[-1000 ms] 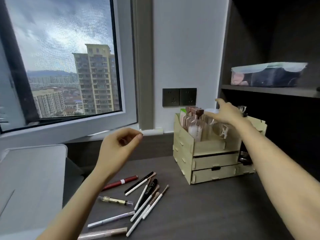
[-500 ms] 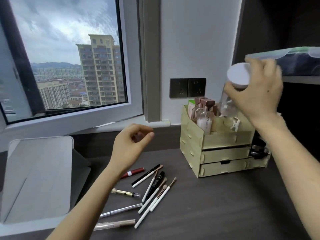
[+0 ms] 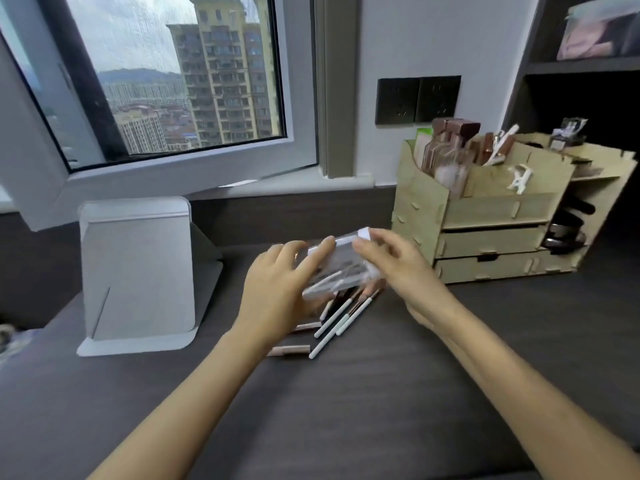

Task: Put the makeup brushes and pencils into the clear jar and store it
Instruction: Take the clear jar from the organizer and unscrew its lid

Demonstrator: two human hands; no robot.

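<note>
Dark grey bench [image 3: 381, 393] carries the work below a window. Both hands hold the clear plastic jar with white lid [image 3: 341, 268], tilted, above the scattered white-handled makeup brushes and pencils [image 3: 337, 322]: left hand [image 3: 280, 289] wraps the body, right hand [image 3: 398, 261] grips the lid end. Judged light, rigid and slick; hold the sides. Its contents cannot be determined. At far right, the pale wooden drawer organiser [image 3: 485, 216] holds bottles.

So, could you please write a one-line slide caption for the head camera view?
Both hands hold a clear jar tilted above makeup brushes and pencils on the dark desk.
</note>
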